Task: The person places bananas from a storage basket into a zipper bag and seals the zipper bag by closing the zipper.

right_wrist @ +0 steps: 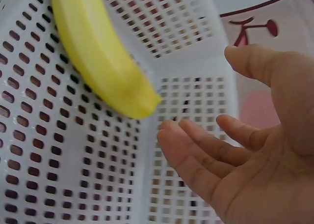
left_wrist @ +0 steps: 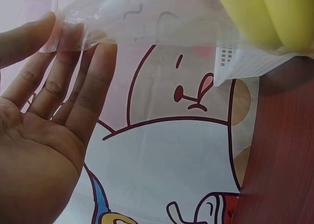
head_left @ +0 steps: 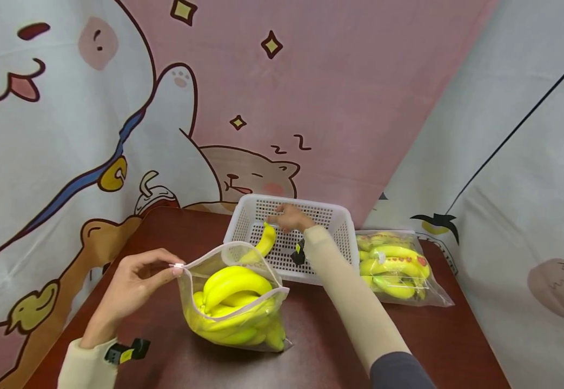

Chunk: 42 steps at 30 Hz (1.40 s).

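Left hand (head_left: 133,283) sits at about 8 o'clock on the desk (head_left: 174,356); thumb and fingertips pinch the upper left corner of the open bag (head_left: 235,302), holding its mouth apart; in the left wrist view the fingers (left_wrist: 73,81) lie nearly straight with the clear plastic edge caught between them and the thumb. The open bag stands on the desk at 6 o'clock, filled with a bunch of bananas (head_left: 230,289); its mouth faces up and toward 12 o'clock.

Right hand (head_left: 289,217) reaches over the white basket (head_left: 340,227) at 12 o'clock; its fingers are released and loosely spread, grasping nothing; the right wrist view shows the palm open and the fingers (right_wrist: 196,155) just beside the tip of the single banana (right_wrist: 98,57), apart from it by a small gap. The single banana lies inside the basket against its perforated floor and wall, toward the basket's left side; the head view shows it at (head_left: 266,240), just behind the bag's rim.

A second bag (head_left: 396,267) of bananas, apparently closed, lies flat on the desk at 2 o'clock, just beside the basket's right wall; a cartoon-printed curtain (head_left: 67,108) hangs behind the desk.
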Tool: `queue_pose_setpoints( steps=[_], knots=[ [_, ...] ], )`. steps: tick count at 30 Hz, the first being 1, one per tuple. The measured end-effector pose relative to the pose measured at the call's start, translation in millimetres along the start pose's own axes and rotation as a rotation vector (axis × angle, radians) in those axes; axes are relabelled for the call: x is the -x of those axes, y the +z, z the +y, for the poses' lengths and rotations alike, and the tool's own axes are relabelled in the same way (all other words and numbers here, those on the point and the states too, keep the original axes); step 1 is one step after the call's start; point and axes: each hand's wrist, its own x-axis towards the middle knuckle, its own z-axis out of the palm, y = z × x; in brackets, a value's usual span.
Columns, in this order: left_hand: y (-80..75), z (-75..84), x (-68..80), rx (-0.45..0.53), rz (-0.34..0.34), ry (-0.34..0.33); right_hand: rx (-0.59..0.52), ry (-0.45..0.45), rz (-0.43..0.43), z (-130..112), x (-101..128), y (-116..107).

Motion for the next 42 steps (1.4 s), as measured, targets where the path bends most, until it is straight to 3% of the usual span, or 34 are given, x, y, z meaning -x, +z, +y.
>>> queue_pose_setpoints(
  steps=[12, 21, 28, 34, 42],
  knots=[
    [0.3, -2.0, 0.4, 0.005, -0.003, 0.007, 0.058, 0.189, -0.028, 2, -22, 30],
    [0.1, -1.7, 2.1, 0.015, -0.001, 0.002, 0.122, 0.241, -0.048, 0, -32, 46],
    [0.1, -2.2, 3.3, 0.011, 0.007, -0.003, 0.002, 0.264, -0.045, 3, -35, 50],
    [0.3, -1.7, 4.3, 0.009, 0.008, -0.01, -0.02, 0.266, -0.018, 8, -35, 50],
    [-0.4, -1.9, 3.7, 0.02, 0.004, 0.005, -0.184, 0.201, -0.07, 9, -24, 42]
  ],
)
